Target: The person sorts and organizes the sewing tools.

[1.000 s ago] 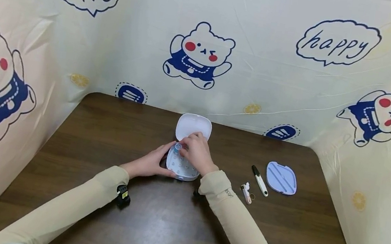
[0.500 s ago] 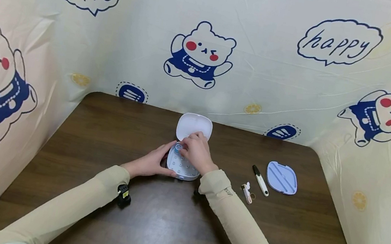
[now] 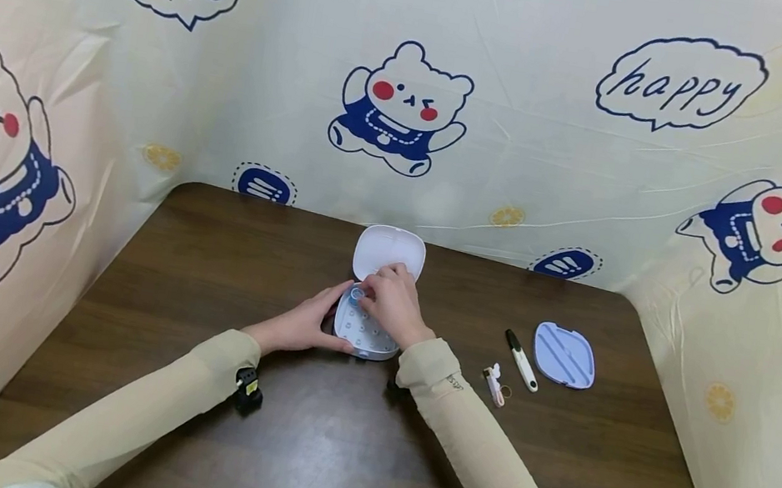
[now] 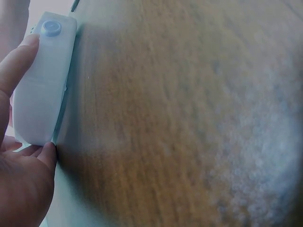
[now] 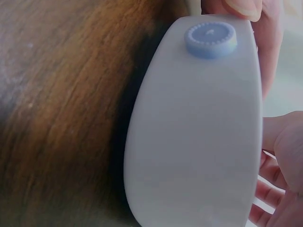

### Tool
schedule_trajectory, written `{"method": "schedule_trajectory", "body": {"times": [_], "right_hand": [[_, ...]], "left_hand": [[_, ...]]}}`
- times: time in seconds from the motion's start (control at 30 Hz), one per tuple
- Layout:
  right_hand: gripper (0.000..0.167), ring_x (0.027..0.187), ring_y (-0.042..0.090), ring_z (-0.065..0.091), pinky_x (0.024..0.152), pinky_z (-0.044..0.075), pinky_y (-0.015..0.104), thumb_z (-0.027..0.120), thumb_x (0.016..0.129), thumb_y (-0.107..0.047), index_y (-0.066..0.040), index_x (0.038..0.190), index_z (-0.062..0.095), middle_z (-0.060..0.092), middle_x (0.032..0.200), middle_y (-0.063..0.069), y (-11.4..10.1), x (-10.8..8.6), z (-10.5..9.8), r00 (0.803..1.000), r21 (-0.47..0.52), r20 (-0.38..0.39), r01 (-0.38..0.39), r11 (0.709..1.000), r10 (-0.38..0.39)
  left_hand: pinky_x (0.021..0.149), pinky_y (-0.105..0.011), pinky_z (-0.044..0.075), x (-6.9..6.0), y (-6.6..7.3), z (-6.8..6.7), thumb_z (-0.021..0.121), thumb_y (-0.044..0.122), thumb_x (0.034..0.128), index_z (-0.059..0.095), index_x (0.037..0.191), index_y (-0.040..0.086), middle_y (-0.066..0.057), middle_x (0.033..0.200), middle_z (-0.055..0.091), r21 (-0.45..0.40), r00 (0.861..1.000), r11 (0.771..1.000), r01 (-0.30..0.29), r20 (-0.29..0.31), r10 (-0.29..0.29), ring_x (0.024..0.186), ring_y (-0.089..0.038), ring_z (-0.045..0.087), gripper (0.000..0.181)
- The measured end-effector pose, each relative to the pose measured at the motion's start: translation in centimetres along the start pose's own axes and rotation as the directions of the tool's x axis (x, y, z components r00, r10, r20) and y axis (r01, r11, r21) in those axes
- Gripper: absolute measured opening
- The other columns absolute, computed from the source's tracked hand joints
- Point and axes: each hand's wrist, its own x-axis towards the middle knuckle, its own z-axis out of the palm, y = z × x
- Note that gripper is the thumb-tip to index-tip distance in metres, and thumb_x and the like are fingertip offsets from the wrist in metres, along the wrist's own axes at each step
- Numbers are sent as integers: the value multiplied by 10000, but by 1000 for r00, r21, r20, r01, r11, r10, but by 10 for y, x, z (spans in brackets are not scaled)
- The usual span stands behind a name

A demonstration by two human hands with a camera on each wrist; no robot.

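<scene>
A small white case (image 3: 365, 340) with rounded corners stands on the table, its lid (image 3: 389, 254) raised at the back. Inside is a pale blue floor with rows of small bumps or holes. My left hand (image 3: 301, 323) grips the case from the left, thumb at the front edge and fingers along the far left side. Over the case, my right hand (image 3: 393, 303) has its fingers curled at a small clear-blue round piece (image 3: 356, 295) in the back left corner and seems to pinch it; the fingertips are partly hidden. A blue round button (image 5: 210, 40) shows on the case's front.
To the right lie a black-and-white pen-like tool (image 3: 521, 360), a small white-and-pink nail clipper-like item (image 3: 494, 385) with a ring, and a blue tray insert (image 3: 564, 356) with divided grooves. A printed cloth (image 3: 497, 142) hangs behind the brown wooden table (image 3: 329, 454).
Almost nothing differs. Both hands keep their places at the case; the whole view shifts very slightly.
</scene>
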Motion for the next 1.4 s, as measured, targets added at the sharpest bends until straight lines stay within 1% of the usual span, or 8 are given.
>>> {"method": "schedule_trajectory", "body": {"times": [0.3,0.57,0.7,0.87,1.03,1.2,1.4], "right_hand": [[164,1105,261,522,938,432,426,825,921,-264,-135,1019,799,676,968,12,-2,1,1,1000,-25,26,-8,1000,9],[169,1116,252,513,937,428,411,811,933,-273,-139,1036,801,678,995,18,-2,1,1,999,-42,45,-17,999,18],[171,1135,255,517,942,433,414,807,935,-277,-147,1046,801,683,1018,25,-2,1,0,999,-65,44,-1,998,4],[185,1177,265,526,983,443,434,807,934,-296,-162,1062,803,698,1051,28,-1,1,0,999,-91,43,20,996,-16],[194,1187,271,530,996,446,444,812,930,-302,-159,1061,803,700,1046,28,0,0,-2,999,-77,48,27,997,-23],[195,1169,258,532,998,443,431,806,935,-303,-162,1070,800,705,1045,21,2,0,-3,998,-61,47,34,998,-31],[201,1143,252,532,1013,425,413,795,949,-280,-150,1101,796,699,1028,21,4,-2,-7,998,6,61,32,999,-32]], "left_hand": [[1204,-567,299,0,-3,1,882,409,844,124,1675,84,-218,1683,234,1,1000,1000,5,-1,-5,1514,-367,309,1170],[1210,-566,288,0,-2,1,881,392,848,122,1674,76,-220,1688,222,-5,1000,1000,7,-1,-7,1526,-367,289,1165],[1207,-566,293,0,-1,0,882,385,849,122,1674,73,-224,1685,226,-7,1000,1000,5,-3,-5,1521,-369,298,1164],[1209,-566,290,0,-1,0,884,380,848,126,1671,65,-229,1682,231,0,1000,1000,1,-3,-1,1522,-373,295,1163],[1213,-566,284,-1,0,0,883,386,847,123,1671,60,-226,1684,229,8,1000,1000,2,0,-2,1527,-373,288,1167],[1213,-570,282,-1,1,-1,879,386,852,118,1669,51,-228,1686,221,3,1000,1000,1,3,-1,1527,-376,287,1166],[1214,-573,280,-1,0,0,877,391,854,117,1669,51,-229,1687,218,0,1000,1000,4,4,-4,1530,-376,283,1165]]}}
